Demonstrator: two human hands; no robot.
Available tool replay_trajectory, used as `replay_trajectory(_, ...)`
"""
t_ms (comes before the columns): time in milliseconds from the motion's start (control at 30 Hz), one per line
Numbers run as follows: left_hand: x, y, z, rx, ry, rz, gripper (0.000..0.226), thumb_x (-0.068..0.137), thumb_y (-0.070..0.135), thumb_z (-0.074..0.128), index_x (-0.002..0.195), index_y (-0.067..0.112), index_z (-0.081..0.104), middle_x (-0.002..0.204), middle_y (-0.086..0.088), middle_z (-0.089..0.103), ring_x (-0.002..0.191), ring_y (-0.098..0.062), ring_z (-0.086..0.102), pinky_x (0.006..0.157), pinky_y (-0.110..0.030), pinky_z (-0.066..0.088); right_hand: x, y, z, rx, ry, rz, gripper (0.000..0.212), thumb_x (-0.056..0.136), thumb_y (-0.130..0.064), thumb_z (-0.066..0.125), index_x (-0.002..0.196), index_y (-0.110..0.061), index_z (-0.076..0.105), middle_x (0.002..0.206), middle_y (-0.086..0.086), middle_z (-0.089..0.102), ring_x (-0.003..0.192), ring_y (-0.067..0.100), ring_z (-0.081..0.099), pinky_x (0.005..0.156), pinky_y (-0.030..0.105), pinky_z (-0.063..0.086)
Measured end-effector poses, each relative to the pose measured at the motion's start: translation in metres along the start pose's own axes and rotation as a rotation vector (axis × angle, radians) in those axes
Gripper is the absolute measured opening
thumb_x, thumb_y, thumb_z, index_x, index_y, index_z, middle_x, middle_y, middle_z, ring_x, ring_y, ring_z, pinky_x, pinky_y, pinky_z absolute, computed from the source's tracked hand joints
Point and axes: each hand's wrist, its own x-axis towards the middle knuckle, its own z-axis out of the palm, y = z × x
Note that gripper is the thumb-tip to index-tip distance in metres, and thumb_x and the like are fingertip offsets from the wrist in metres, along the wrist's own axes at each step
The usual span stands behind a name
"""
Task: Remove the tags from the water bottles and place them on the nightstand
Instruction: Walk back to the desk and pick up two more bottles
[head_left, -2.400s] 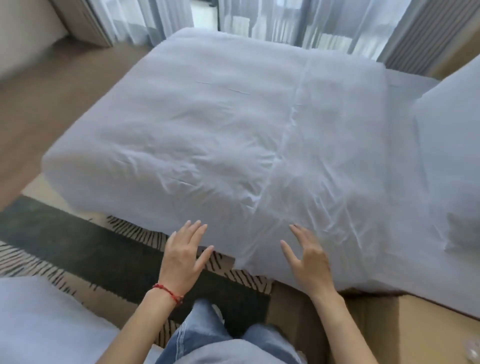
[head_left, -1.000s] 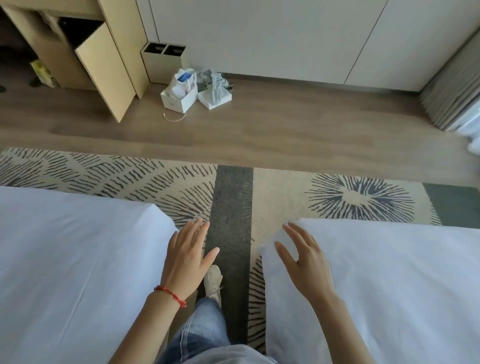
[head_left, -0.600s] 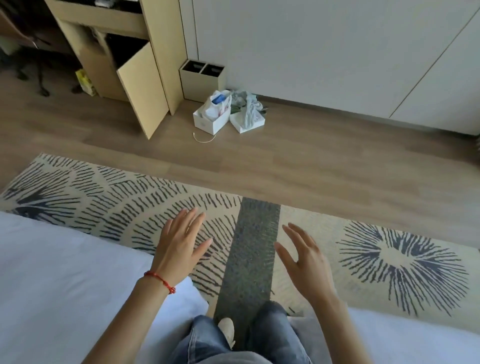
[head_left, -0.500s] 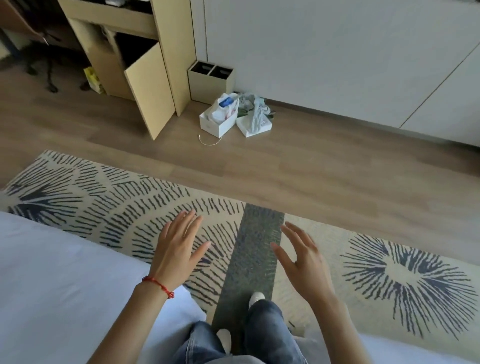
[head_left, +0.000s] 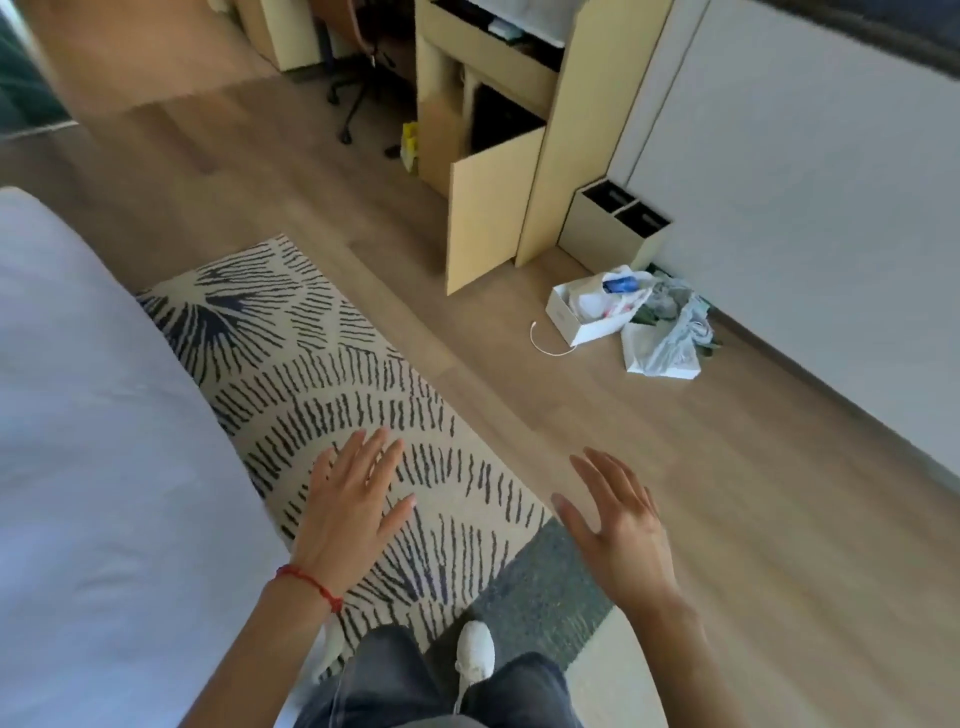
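No water bottle, tag or nightstand shows in the head view. My left hand (head_left: 353, 512), with a red string at the wrist, is held out flat over the patterned rug (head_left: 332, 395), fingers spread and holding nothing. To its right my right hand (head_left: 618, 525) is also open and holds nothing, hovering over the rug's edge and the wooden floor. Below them are my jeans and a white shoe (head_left: 475, 657).
A white bed (head_left: 88, 441) fills the left side. Ahead stands a light wood cabinet with an open door (head_left: 491, 208), a divided bin (head_left: 615, 226) beside it, and white boxes with bags (head_left: 597, 312) on the floor. An office chair's base (head_left: 358, 98) is at the back.
The view has swung left: the cabinet and floor boxes moved to the right, and the second bed on the right has left view. Both hands stay open in front of me.
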Motion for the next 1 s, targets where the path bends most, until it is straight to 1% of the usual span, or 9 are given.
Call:
replay_trajectory(100,0.014,-0.004,-0.006,-0.047,0.042,-0.110,0.084,0.086,0.062,0.001,0.134,0.007,0.042,0.143,-0.016,0.041,0.134,-0.034,0.034,0.105,-0.057,0.033,0.053,-0.006,0.009,-0.013,-0.047,-0.145,0.041,0.083,-0.033,0.065,0.117,-0.008,0.062,0.125,0.012,0.060,0.118,0.030,0.055,0.092,0.044,0.047)
replay_trajectory(267,0.030,-0.039,-0.016,-0.035,0.057,-0.310,0.076,0.091,0.056,0.004,0.127,0.007,0.051,0.132,-0.017,0.054,0.124,-0.037,0.047,0.100,-0.057,0.033,0.126,-0.046,0.042,0.044,-0.130,-0.302,0.052,0.087,-0.047,0.042,0.117,-0.010,0.061,0.123,0.012,0.062,0.117,0.030,0.056,0.094,0.046,0.045)
replay_trajectory(433,0.061,-0.111,-0.023,-0.068,0.102,-0.480,0.080,0.090,0.058,0.003,0.127,0.005,0.051,0.133,-0.018,0.052,0.124,-0.038,0.046,0.100,-0.057,0.032,0.199,-0.090,0.096,0.087,-0.208,-0.390,0.042,0.085,-0.033,0.063,0.118,-0.008,0.061,0.125,0.012,0.060,0.116,0.032,0.056,0.096,0.047,0.045)
replay_trajectory(500,0.079,-0.146,-0.027,-0.082,0.115,-0.512,0.080,0.090,0.058,0.004,0.127,0.005,0.050,0.134,-0.019,0.051,0.125,-0.038,0.045,0.100,-0.057,0.033,0.231,-0.114,0.118,0.086,-0.250,-0.412,0.045,0.087,-0.039,0.055,0.120,-0.009,0.060,0.127,0.011,0.059,0.118,0.031,0.054,0.097,0.047,0.044)
replay_trajectory(567,0.101,-0.184,-0.035,-0.081,0.127,-0.539,0.082,0.088,0.060,0.002,0.130,0.006,0.047,0.138,-0.018,0.047,0.129,-0.036,0.040,0.104,-0.054,0.029,0.265,-0.144,0.136,0.087,-0.278,-0.433,0.055,0.088,-0.048,0.039,0.122,-0.009,0.058,0.129,0.011,0.057,0.121,0.029,0.052,0.099,0.048,0.044)
replay_trajectory(633,0.123,-0.222,-0.049,-0.072,0.147,-0.551,0.082,0.088,0.061,0.001,0.132,0.007,0.045,0.140,-0.017,0.044,0.131,-0.035,0.037,0.106,-0.052,0.026,0.300,-0.175,0.152,0.098,-0.293,-0.435,0.061,0.087,-0.053,0.033,0.124,-0.011,0.056,0.132,0.009,0.055,0.124,0.027,0.049,0.102,0.046,0.041)
replay_trajectory(833,0.187,-0.323,-0.106,-0.029,0.240,-0.591,0.071,0.092,0.056,0.013,0.128,0.005,0.047,0.134,-0.020,0.050,0.126,-0.040,0.043,0.101,-0.057,0.031,0.397,-0.257,0.193,0.140,-0.352,-0.458,0.055,0.091,-0.050,0.037,0.131,-0.015,0.050,0.139,0.006,0.049,0.129,0.024,0.043,0.108,0.040,0.033)
replay_trajectory(933,0.218,-0.353,-0.121,-0.050,0.272,-0.615,0.069,0.092,0.055,0.015,0.130,0.007,0.046,0.137,-0.019,0.047,0.129,-0.039,0.039,0.103,-0.056,0.029,0.440,-0.279,0.210,0.130,-0.347,-0.485,0.055,0.091,-0.050,0.036,0.129,-0.014,0.051,0.137,0.008,0.051,0.128,0.024,0.045,0.106,0.037,0.030)
replay_trajectory(1000,0.244,-0.366,-0.126,-0.078,0.253,-0.632,0.072,0.091,0.057,0.013,0.131,0.006,0.045,0.138,-0.019,0.046,0.130,-0.038,0.039,0.104,-0.055,0.029,0.471,-0.287,0.221,0.130,-0.356,-0.488,0.057,0.089,-0.051,0.035,0.127,-0.013,0.053,0.135,0.009,0.053,0.126,0.025,0.047,0.105,0.039,0.033)
